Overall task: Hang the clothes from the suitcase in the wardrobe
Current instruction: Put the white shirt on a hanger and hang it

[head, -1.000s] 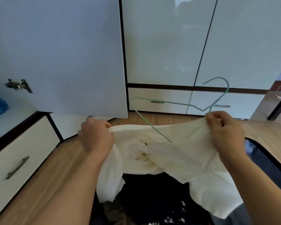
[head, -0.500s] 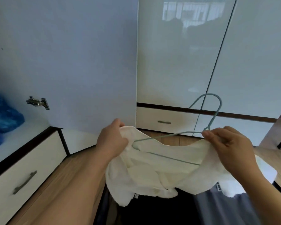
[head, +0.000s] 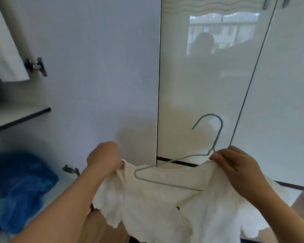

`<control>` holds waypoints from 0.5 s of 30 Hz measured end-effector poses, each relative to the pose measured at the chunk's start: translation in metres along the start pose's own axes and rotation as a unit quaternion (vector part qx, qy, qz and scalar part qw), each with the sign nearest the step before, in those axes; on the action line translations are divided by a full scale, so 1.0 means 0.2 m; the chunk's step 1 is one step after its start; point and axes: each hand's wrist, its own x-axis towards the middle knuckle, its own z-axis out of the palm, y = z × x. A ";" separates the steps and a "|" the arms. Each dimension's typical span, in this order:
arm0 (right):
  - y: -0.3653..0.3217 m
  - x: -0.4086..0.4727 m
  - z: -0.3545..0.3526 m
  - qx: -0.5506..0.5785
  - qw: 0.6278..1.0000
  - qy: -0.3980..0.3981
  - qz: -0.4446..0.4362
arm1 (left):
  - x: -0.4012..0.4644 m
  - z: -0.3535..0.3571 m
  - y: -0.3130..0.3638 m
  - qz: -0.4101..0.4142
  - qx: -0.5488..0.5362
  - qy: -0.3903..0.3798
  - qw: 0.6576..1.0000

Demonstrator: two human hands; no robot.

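Note:
I hold a cream-white garment up in front of the wardrobe. My left hand grips its left upper edge in a fist. My right hand pinches the right upper edge together with the neck of a pale green wire hanger. The hanger's hook points up in front of the glossy door; its triangle lies against the garment's front, its right end tucked under the cloth. The suitcase is out of sight below the frame.
The open wardrobe door with two metal hinges stands ahead on the left. Inside on the left are a shelf, a hanging white cloth and a blue plastic bag. Closed glossy doors fill the right.
Both hands have lifted the garment and hanger upward, and my view has tilted up from the floor and drawers to the wardrobe doors. The hanger now sits more upright.

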 end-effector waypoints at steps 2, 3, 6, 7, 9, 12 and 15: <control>-0.20 0.17 -0.19 0.025 0.999 -0.008 -0.019 | -0.03 -0.36 0.10 0.021 -0.014 -0.045 0.999; -0.31 0.26 -0.31 0.041 0.999 -0.013 -0.030 | -0.06 -0.56 0.15 0.031 -0.025 -0.058 0.997; -0.63 0.50 -0.65 0.038 0.996 -0.043 -0.068 | -0.17 -1.15 0.29 0.033 -0.107 -0.053 0.992; -0.71 0.56 -0.74 0.031 0.995 -0.052 -0.077 | -0.21 -1.29 0.33 0.034 -0.127 -0.044 0.990; -0.89 0.67 -0.93 0.052 0.994 -0.049 -0.087 | -0.29 -1.57 0.41 0.043 -0.127 -0.004 0.991; -1.14 0.82 -1.18 0.052 0.993 -0.016 -0.102 | -0.45 -1.90 0.52 0.087 -0.073 0.002 0.994; -1.37 0.92 -1.35 0.049 0.990 -0.047 -0.121 | -0.60 -2.16 0.61 0.157 -0.115 -0.047 0.980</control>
